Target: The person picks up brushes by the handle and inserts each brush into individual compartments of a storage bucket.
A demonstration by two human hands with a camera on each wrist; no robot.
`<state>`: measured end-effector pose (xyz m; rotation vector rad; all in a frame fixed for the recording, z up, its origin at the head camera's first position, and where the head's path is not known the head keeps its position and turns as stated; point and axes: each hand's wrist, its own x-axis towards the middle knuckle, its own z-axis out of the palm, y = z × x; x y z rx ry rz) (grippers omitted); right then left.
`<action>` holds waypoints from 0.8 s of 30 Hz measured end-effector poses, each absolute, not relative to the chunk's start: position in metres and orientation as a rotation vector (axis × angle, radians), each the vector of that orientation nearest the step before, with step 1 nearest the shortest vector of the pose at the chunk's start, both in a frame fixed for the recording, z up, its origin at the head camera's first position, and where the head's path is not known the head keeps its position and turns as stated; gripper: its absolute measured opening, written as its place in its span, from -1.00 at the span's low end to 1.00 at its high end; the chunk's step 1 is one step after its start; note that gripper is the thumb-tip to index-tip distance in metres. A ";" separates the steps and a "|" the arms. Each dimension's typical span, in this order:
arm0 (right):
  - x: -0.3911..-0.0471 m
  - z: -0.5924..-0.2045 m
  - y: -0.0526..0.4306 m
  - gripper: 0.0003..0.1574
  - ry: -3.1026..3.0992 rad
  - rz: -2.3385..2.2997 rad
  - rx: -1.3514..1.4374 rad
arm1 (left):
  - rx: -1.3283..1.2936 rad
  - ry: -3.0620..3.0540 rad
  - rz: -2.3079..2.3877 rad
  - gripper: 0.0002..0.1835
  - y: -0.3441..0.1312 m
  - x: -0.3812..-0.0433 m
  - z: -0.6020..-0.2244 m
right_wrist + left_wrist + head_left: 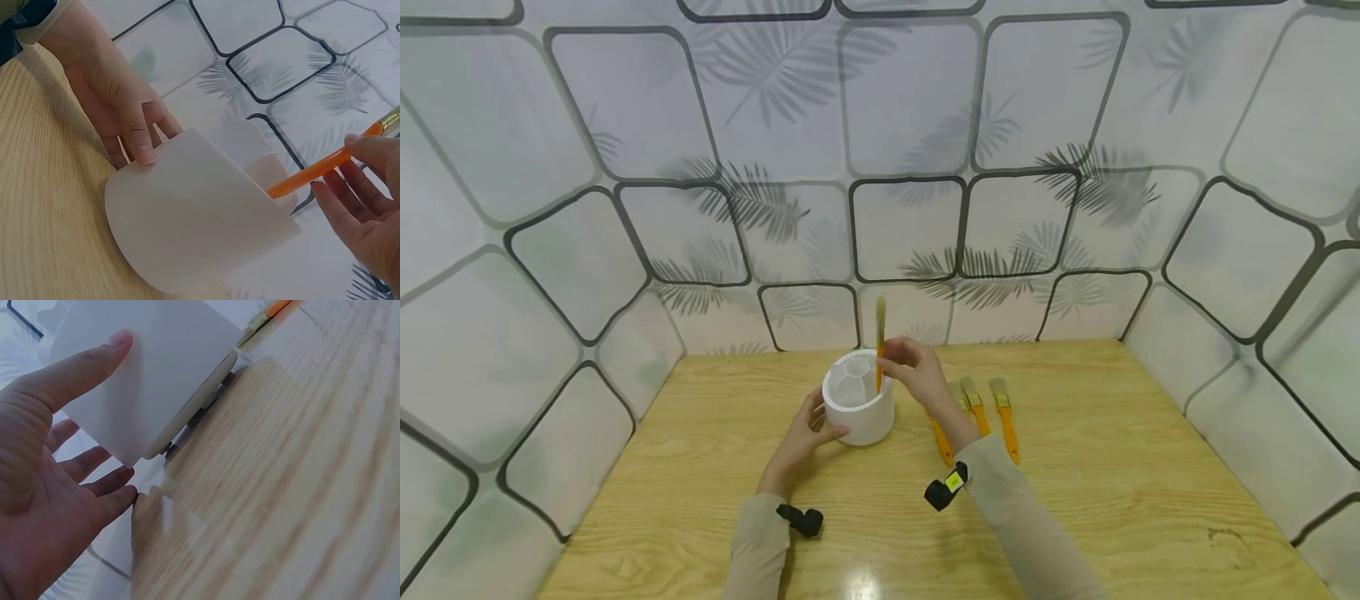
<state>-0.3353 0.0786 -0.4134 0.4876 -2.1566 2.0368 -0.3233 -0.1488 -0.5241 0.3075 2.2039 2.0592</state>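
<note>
A white round pen holder with inner compartments stands on the wooden table. My left hand holds it from the left, thumb on the near side wall and the other fingers around the far left side, as the left wrist view shows. With thumb and fingers, my right hand pinches an orange-handled paintbrush, bristles up. The brush's handle end dips inside the holder's rim on the right side; its tip is hidden by the wall in the right wrist view.
Several more orange-handled brushes lie on the table right of the holder: one flat brush at the right, another brush beside it, and one partly under my right forearm. Behind the table rises a patterned wall.
</note>
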 end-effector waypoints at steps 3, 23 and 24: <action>-0.334 -0.414 0.077 -0.66 -2.167 2.016 0.492 | 0.299 2.208 2.059 -0.04 -0.149 -0.323 -0.524; -0.334 -0.419 0.075 -0.63 -2.274 1.862 0.488 | 0.323 2.146 2.023 -0.02 -0.150 -0.311 -0.501; -0.334 -0.418 0.075 -0.63 -2.274 1.857 0.490 | 0.322 2.145 2.024 -0.02 -0.150 -0.311 -0.501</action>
